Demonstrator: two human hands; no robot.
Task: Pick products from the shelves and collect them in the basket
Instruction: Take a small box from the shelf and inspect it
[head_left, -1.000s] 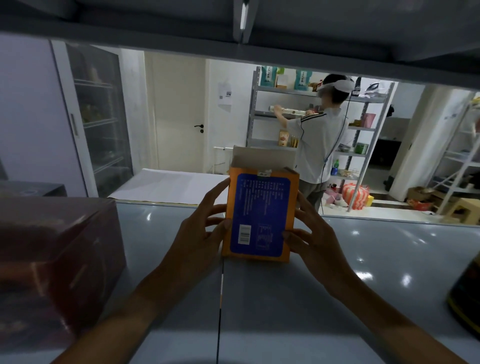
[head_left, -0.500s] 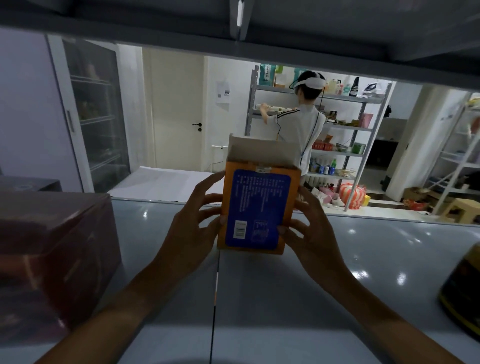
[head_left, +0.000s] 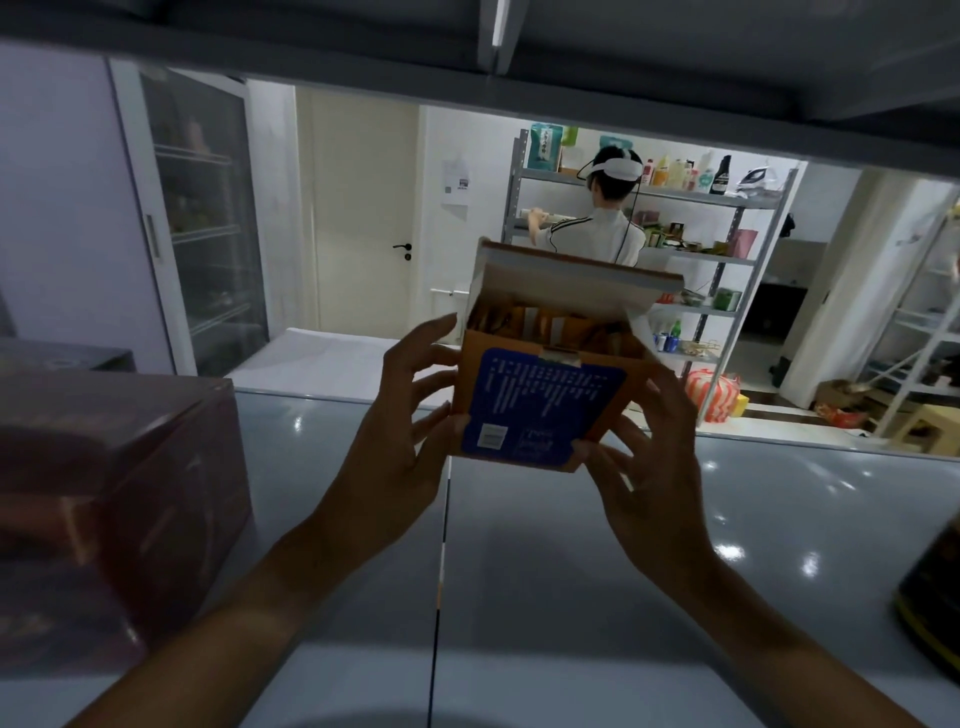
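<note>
An orange box with a blue printed back panel (head_left: 540, 405) is held just above the grey shelf (head_left: 519, 545), tilted toward me. Its top flap stands open and several packets show inside. My left hand (head_left: 400, 441) grips its left side with the fingers spread along the edge. My right hand (head_left: 649, 457) holds the lower right corner and right side. No basket is in view.
A dark red box (head_left: 114, 499) stands on the shelf at the left. A dark container with a yellow rim (head_left: 935, 597) sits at the right edge. The shelf above (head_left: 467, 41) hangs low overhead. Beyond the shelf, a person (head_left: 597, 228) stands at a metal rack of products.
Both hands have lifted the orange box off the shelf and tipped its open top toward me, so the packets inside now show. The person behind has shifted left along the rack.
</note>
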